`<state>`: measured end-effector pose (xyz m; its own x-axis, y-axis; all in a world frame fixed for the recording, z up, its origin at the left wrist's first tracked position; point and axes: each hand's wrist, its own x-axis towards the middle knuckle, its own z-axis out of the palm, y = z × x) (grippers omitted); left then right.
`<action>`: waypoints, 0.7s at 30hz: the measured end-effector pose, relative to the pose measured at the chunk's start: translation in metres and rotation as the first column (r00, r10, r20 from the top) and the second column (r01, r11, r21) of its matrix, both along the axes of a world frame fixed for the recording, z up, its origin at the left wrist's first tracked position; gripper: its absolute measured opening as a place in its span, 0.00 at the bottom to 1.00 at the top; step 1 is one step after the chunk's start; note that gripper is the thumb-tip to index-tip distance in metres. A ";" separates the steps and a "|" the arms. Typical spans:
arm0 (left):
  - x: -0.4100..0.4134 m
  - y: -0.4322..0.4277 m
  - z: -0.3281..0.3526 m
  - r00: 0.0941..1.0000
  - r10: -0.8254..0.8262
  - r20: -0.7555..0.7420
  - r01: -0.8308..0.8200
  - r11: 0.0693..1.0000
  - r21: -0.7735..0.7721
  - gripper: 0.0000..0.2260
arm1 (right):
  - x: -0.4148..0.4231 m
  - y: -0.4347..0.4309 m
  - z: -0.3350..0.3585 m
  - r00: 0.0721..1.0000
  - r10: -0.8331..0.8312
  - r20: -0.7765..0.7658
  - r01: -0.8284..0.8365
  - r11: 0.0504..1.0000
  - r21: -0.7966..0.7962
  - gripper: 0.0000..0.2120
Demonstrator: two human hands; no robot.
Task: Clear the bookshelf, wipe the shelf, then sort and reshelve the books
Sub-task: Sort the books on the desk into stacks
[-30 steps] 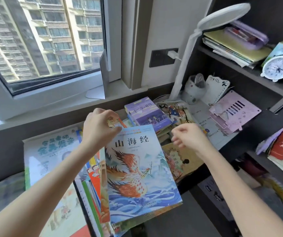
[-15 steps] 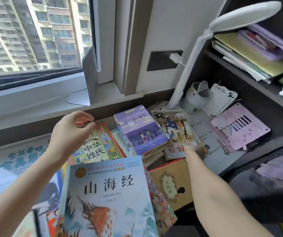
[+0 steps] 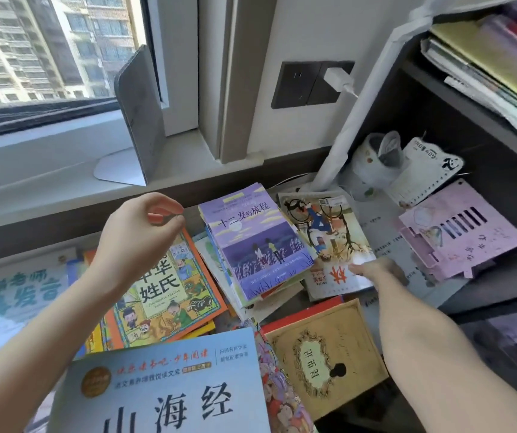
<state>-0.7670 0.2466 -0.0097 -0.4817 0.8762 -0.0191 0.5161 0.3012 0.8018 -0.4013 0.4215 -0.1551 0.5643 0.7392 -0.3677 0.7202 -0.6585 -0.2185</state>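
Books lie in loose piles on the dark desk. My left hand (image 3: 138,232) hovers over an orange-bordered cartoon book (image 3: 169,295), fingers loosely curled round nothing. A purple book (image 3: 257,242) tops the middle pile. Right of it lies a book with a bicycle on its cover (image 3: 322,226). My right hand (image 3: 372,270) reaches onto that book's near right corner and touches it; its fingers are blurred, so a grip cannot be made out. A pale blue book (image 3: 163,385) lies nearest me, a tan book (image 3: 322,354) to its right.
A grey metal bookend (image 3: 135,120) stands on the window sill. The white lamp stem (image 3: 360,120) rises behind the books, next to a small cup (image 3: 376,157). A pink card board (image 3: 457,232) lies in the dark shelf bay, under a shelf of stacked folders (image 3: 485,67).
My left hand let go of the pale blue book and lifted away empty. My right hand moved forward from above the tan book to the bicycle-cover book. The view shifted closer.
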 end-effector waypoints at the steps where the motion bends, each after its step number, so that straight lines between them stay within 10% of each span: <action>1: 0.000 0.000 0.002 1.000 0.000 -0.004 0.000 1.000 0.004 0.05 | -0.006 -0.001 0.008 0.998 -0.006 0.070 0.004 0.999 0.039 0.33; 6: 0.001 -0.006 0.018 0.999 -0.022 -0.027 0.023 0.999 0.027 0.07 | -0.040 -0.009 0.045 0.992 -0.087 0.086 0.053 0.940 0.336 0.11; 14: 0.007 -0.032 0.056 0.997 -0.066 -0.036 0.069 0.991 0.118 0.06 | -0.098 -0.042 0.152 0.998 -0.021 0.053 -0.023 0.696 0.718 0.03; 21: 0.011 -0.062 0.081 0.986 -0.098 -0.135 0.126 0.967 0.221 0.12 | -0.115 -0.124 0.258 0.929 0.239 0.282 -0.345 0.291 0.892 0.08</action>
